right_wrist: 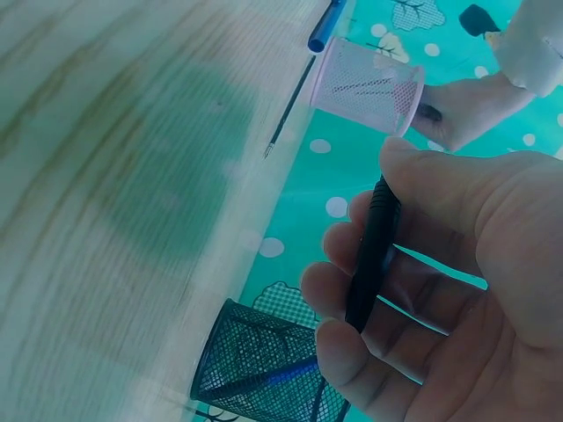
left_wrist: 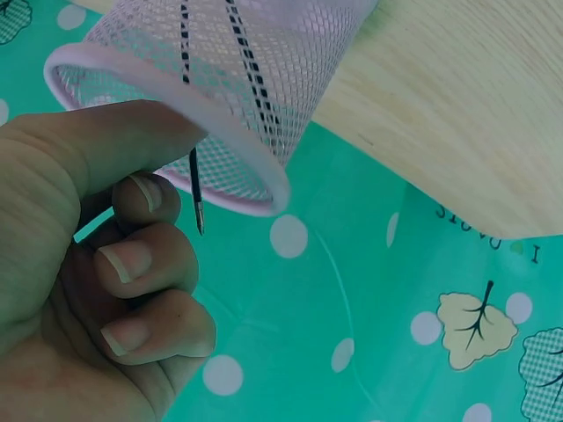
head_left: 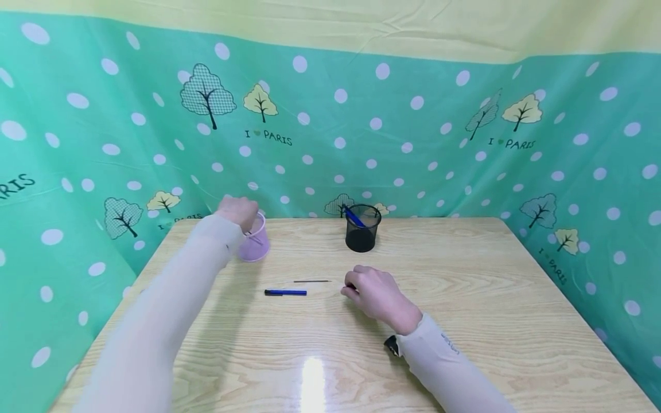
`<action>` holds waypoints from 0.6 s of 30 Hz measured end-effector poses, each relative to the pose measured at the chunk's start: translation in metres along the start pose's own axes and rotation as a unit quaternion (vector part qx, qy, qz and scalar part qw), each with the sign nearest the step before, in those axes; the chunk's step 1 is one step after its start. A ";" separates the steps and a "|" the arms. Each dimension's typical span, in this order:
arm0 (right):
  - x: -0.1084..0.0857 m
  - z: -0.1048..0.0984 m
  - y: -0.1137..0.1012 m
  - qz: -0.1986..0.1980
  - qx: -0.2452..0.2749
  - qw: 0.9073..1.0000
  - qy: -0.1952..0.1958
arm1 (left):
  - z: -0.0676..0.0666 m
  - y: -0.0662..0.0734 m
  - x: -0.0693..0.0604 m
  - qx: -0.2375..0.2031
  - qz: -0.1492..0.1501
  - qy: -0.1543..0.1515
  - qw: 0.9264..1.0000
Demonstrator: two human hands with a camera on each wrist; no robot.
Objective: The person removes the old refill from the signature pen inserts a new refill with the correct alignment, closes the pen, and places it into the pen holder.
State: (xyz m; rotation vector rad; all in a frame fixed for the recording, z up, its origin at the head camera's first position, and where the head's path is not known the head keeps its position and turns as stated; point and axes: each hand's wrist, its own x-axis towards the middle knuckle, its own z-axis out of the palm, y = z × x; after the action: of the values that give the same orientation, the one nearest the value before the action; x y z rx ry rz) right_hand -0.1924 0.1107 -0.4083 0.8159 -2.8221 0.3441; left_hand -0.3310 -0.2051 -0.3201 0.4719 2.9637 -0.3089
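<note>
The right hand (head_left: 374, 292) curls its fingers round a black pen (right_wrist: 374, 255) over the table (head_left: 465, 298), long axis running from thumb to little finger; the left hand (head_left: 238, 211), fingers bent, grip unclear, meets a lilac cup (head_left: 253, 250), where a refill (left_wrist: 195, 176) points tip-outward.

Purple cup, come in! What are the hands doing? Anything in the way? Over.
Left hand at the purple cup's rim, grip unclear. Right hand holding black pen piece. Blue pen and refill lying on table, not blocking the cup.
</note>
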 end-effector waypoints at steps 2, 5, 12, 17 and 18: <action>0.000 0.000 0.000 0.000 -0.001 1.000 -0.001 | -0.003 -0.002 -0.002 0.003 0.002 0.011 1.000; 0.000 0.001 0.000 -0.001 -0.003 1.000 -0.001 | -0.008 -0.004 -0.006 -0.008 0.005 0.011 1.000; 0.000 0.001 0.000 -0.002 0.000 1.000 0.001 | -0.012 -0.012 -0.014 -0.026 0.013 0.021 0.999; 0.000 0.001 0.000 -0.003 -0.002 1.000 -0.003 | -0.012 -0.019 -0.016 -0.031 0.013 0.022 0.999; 0.000 0.001 0.000 -0.004 -0.002 1.000 -0.004 | -0.011 -0.021 -0.016 -0.032 0.011 0.021 0.999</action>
State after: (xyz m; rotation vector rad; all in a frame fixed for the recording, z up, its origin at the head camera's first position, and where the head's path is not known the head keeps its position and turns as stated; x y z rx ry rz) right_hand -0.1921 0.1100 -0.4097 0.8293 -2.8244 0.3361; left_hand -0.3235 -0.2269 -0.3028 0.5101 2.9966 -0.2022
